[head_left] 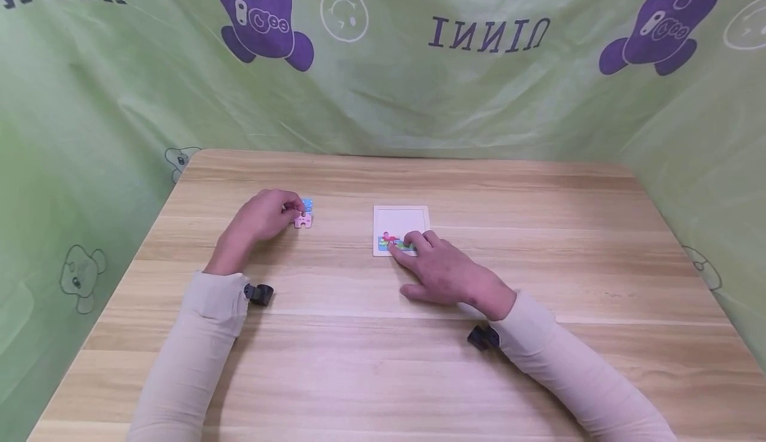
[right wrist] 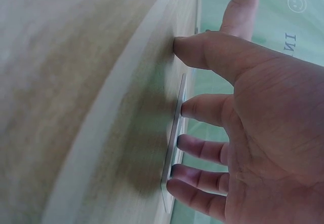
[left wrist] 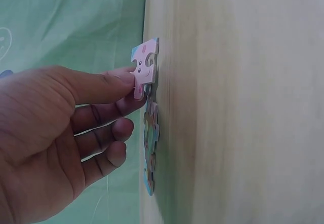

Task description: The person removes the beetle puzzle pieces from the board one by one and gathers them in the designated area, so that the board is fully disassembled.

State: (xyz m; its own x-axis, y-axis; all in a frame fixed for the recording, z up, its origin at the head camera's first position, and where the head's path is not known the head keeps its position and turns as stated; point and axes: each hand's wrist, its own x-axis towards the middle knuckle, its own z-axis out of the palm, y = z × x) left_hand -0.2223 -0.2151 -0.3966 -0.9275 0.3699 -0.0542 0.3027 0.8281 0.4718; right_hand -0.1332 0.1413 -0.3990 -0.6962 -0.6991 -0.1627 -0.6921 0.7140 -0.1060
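Note:
In the head view, my left hand (head_left: 263,216) is at the left of the table, with a pink jigsaw puzzle piece (head_left: 303,221) at its fingertips. The left wrist view shows thumb and forefinger pinching this piece (left wrist: 146,72), which bears a small face. Other puzzle pieces (left wrist: 151,127) lie close below those fingers; a blue one (head_left: 308,205) shows behind the hand. My right hand (head_left: 443,270) spreads over the lower part of a white framed puzzle tray (head_left: 401,219), fingertips touching it. Colourful pieces (head_left: 390,238) lie along the tray's bottom, partly hidden by these fingers.
Both things lie on a wood-grain table (head_left: 359,362). A green printed curtain (head_left: 383,96) hangs behind the table's far edge and along its sides. Small black devices (head_left: 260,294) are fixed at both sleeve cuffs.

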